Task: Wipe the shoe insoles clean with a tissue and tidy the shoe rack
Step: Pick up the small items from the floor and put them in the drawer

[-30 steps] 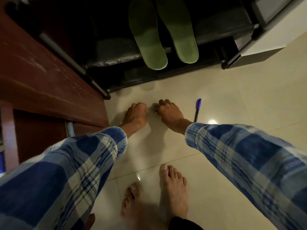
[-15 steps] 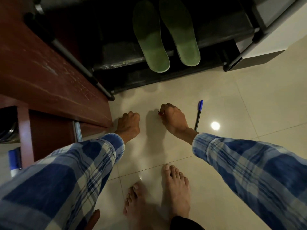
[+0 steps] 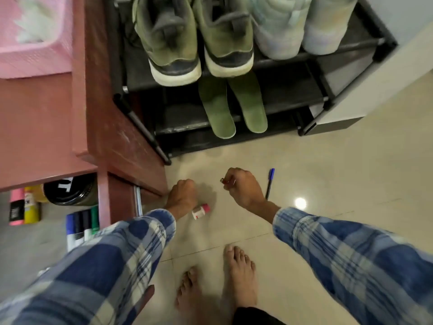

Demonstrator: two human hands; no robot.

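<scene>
The two green insoles (image 3: 221,113) sit side by side on a lower shelf of the black shoe rack (image 3: 293,80). Their ends poke out past the front bar, right under the green sneakers (image 3: 168,43). They look like thin foam, so probably super light and floppy, not fragile at all. Best bet is pinching the overhanging end to slide one out, then laying it flat on a palm so it doesn't fold while being wiped. The top looks a bit fuzzy, so a tissue might drag or shred.

Neither hand is on them, both are low over the floor tiles (image 3: 328,174). The right hand (image 3: 242,187) is pinching a small red-and-metal thing (image 3: 226,181). The left hand (image 3: 182,195) is balled up, and there's no telling if anything's inside. A little white-and-pink bottle (image 3: 201,211) lies by its wrist, and a blue pen (image 3: 269,184) lies off to the right. No tissue in either hand yet.
</scene>
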